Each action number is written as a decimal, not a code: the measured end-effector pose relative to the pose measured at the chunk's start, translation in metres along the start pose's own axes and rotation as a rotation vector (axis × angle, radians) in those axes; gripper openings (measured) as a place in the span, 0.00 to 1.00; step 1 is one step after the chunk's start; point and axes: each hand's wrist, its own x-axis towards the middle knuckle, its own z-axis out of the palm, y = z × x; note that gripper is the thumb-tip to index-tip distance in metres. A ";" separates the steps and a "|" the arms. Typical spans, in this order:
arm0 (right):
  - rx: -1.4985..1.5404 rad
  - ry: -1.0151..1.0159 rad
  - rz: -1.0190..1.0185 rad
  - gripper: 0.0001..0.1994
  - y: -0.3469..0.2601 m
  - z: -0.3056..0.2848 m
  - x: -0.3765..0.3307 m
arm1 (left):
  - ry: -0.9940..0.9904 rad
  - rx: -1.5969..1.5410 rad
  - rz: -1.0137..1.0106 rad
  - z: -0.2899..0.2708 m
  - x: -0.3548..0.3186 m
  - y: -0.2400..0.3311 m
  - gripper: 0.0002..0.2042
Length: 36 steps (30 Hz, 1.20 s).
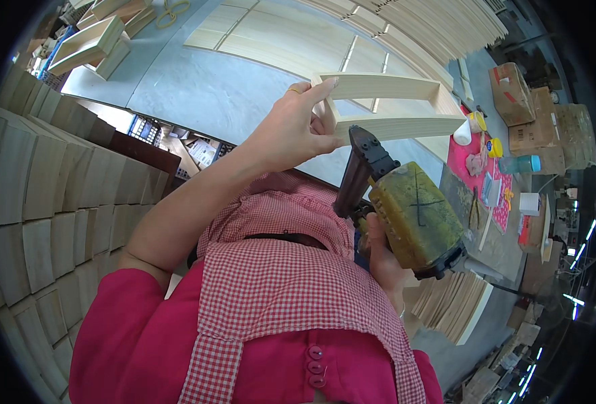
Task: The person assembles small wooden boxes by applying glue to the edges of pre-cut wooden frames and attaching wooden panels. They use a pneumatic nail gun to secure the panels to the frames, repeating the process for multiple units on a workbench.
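Observation:
My left hand [296, 129] grips one short end of a pale rectangular wooden frame [399, 126], thumb on the near side and fingers over the far side. The frame is tilted above the table and open through its middle. My right hand [383, 259] is wrapped round the handle of a pneumatic nail gun [416, 214] with a worn yellow-green body and dark nose. Its nose points up beside the frame's near corner, by my left thumb; whether they touch I cannot tell. Part of my right hand is hidden behind the gun.
Flat boards [281, 37] lie on the blue-grey table [190, 81], with stacked slats [439, 27] beyond. Small wooden boxes [89, 47] and scissors [171, 13] sit at far left. Stacked wood blocks [39, 195] wall my left side. Right: cluttered pink cloth [463, 158], cartons [534, 124], thin boards [449, 306].

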 end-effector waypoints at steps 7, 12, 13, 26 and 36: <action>0.108 -0.144 0.339 0.22 -0.002 -0.002 -0.009 | 0.010 0.011 0.024 0.000 0.003 -0.001 0.42; 0.011 -0.174 0.380 0.24 -0.005 -0.002 -0.007 | -0.009 -0.001 0.013 -0.001 0.004 -0.001 0.42; 0.004 -0.185 0.401 0.24 -0.007 -0.002 -0.006 | -0.001 0.003 0.020 0.000 0.004 -0.002 0.42; -0.054 -0.183 0.333 0.24 -0.002 0.000 -0.007 | 0.032 0.023 0.013 0.002 0.002 -0.004 0.41; -0.024 -0.200 0.471 0.22 -0.015 -0.006 0.003 | -0.016 -0.163 -0.190 -0.012 0.012 -0.016 0.40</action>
